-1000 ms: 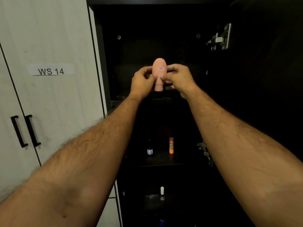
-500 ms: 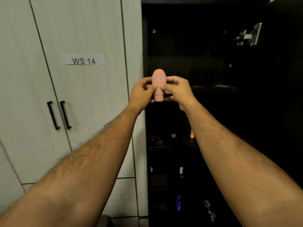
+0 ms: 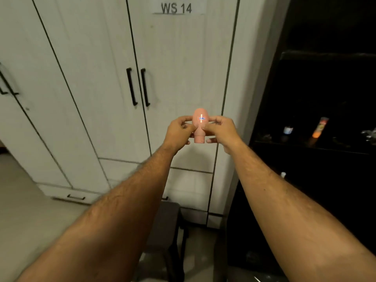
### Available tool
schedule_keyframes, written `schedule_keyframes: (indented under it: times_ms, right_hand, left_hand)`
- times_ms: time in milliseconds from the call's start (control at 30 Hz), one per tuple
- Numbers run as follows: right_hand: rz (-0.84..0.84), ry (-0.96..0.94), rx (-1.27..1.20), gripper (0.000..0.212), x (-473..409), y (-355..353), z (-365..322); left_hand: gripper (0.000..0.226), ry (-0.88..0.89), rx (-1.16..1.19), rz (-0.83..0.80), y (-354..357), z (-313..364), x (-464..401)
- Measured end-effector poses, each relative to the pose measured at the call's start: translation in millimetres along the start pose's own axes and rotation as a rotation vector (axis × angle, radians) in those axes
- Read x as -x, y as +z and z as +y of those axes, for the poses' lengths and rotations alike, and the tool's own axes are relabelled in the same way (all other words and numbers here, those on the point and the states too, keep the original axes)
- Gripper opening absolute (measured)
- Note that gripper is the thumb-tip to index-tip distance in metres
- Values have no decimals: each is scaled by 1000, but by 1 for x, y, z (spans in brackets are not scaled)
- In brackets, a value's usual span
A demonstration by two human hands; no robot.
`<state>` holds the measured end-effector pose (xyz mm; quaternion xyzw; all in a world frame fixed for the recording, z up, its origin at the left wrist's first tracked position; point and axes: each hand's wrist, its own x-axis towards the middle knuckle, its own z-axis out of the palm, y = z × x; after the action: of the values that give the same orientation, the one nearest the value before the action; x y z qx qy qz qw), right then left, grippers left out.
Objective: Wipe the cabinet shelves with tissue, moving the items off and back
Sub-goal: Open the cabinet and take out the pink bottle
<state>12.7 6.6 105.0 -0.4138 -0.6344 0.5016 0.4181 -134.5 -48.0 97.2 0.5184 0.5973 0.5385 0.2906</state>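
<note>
Fingers of left hand [image 3: 179, 132] and right hand [image 3: 220, 129] pinch pink bottle [image 3: 200, 125] between them, upright. View has swung left: bottle now fronts white doors [image 3: 114, 78] (open cabinet [image 3: 317, 98] far right). Item off shelf; set-down likely next.

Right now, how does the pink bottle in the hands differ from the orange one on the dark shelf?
The pink bottle is held up in front of the white doors by the left hand and right hand; the orange bottle stands untouched on the dark shelf. The pink bottle is egg-shaped with its narrow neck down; the orange bottle is slim and straight. Both are small.
</note>
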Motion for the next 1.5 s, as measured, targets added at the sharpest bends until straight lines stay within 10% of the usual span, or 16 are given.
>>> schedule_keyframes:
  times_ms: [500,1500]
  right_hand:
    - [-341,481,-9,23,-35,134,216]
    - [-165,853,290,26,-84,315,597]
  left_hand:
    - [32,-557,-27,88,-30,-252,28]
    - [38,-1033,17,43,-11,-619,17]
